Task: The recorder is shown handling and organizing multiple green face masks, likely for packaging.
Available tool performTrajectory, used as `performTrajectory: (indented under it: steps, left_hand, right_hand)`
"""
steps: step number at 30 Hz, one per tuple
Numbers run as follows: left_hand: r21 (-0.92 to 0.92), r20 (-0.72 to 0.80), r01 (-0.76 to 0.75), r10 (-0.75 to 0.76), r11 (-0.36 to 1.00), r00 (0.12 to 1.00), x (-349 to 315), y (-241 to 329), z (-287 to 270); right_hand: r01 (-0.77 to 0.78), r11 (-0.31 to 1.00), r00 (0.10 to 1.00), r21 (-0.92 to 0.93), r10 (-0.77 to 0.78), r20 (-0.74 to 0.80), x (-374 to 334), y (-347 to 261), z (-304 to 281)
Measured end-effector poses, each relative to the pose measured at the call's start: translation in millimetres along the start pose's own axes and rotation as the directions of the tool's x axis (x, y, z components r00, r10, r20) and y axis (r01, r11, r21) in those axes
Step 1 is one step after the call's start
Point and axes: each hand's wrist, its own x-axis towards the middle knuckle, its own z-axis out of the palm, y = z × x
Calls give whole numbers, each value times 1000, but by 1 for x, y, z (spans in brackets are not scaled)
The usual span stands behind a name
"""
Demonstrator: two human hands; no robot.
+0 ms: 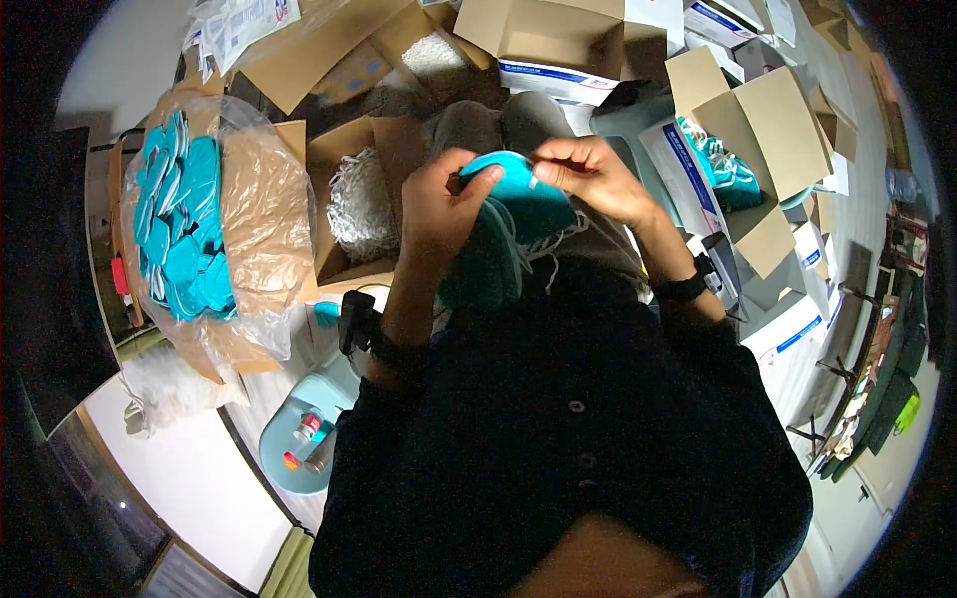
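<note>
In front of me, above my lap, both hands hold a flat teal pad [523, 199] with a rounded edge. My left hand [442, 199] grips its left side with the thumb on top. With the thumb against the fingers, my right hand [598, 181] pinches the pad's right edge, where a small white bit shows. More teal pads [478, 264] with pale edges hang below my left hand. White strings [554, 239] dangle from the lower right of the held pad. The exact kind of pad cannot be made out.
To the left, a plastic-lined carton [269, 229] holds a heap of loose teal pads [184, 219]. Beside it stands a carton of white strings [361, 204]. At right, an open carton [778, 130] contains teal pads with strings. A pale blue stool [284, 468] carries a bottle.
</note>
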Motion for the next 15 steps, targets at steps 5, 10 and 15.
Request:
performTrajectory:
  steps: [5,10,15]
  left_hand:
    - [-121,5,58,-58,991,998,2,-14,5]
    - [-375,-98,208,-262,903,960,1,-31,0]
    - [-439,-189,268,-380,858,906,6,-58,-10]
  right_hand:
    - [-10,999,997,-41,7,-79,-4,10,8]
    - [-34,999,936,-12,28,-351,-9,17,39]
    - [193,802,722,-565,-506,-472,-20,19,69]
